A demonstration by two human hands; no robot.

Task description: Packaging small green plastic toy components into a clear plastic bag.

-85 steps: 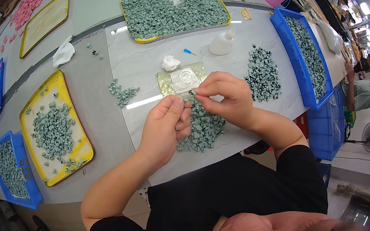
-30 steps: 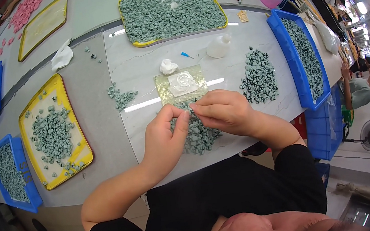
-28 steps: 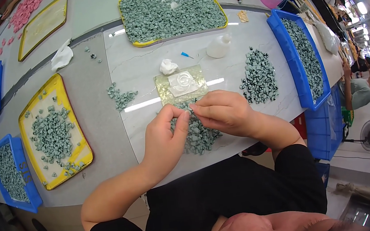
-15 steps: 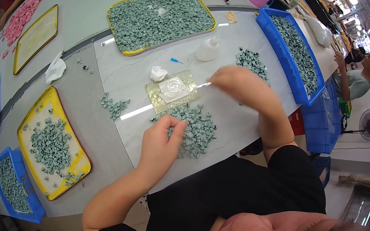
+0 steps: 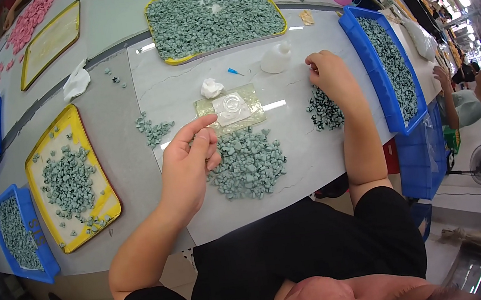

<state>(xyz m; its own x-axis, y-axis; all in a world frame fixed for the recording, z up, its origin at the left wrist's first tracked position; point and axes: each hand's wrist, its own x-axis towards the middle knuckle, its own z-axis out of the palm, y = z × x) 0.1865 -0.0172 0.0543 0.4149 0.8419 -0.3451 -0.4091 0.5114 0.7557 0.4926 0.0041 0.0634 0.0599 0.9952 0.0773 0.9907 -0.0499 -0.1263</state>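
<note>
My left hand (image 5: pixel 188 157) is beside the clear round dish (image 5: pixel 231 108), its index finger stretched toward it and its other fingers curled in. Whatever the curled fingers may hold is hidden. Under the dish are a white sheet and a yellowish translucent mat (image 5: pixel 257 111). Just below the mat spreads a pile of small grey-green pieces (image 5: pixel 248 164), close to the left fingers. Over on the right, my right hand (image 5: pixel 331 77) hovers above a darker pile of green pieces (image 5: pixel 324 110), fingers bent together. Anything in that pinch is too small to make out.
A yellow-rimmed tray (image 5: pixel 165 60) of green pieces lies at the back. Another yellow tray (image 5: pixel 115 201) and a blue bin (image 5: pixel 49 269) stand left; a blue bin (image 5: pixel 368 66) stands right. Behind the dish are crumpled tissue (image 5: pixel 211 87), a blue needle tip (image 5: pixel 234 71) and a white bottle (image 5: pixel 275 60).
My left hand has moved from the near pile up and left toward the dish, index finger straightening. My right hand has moved right and away from me, from beside the mat to the darker pile.
</note>
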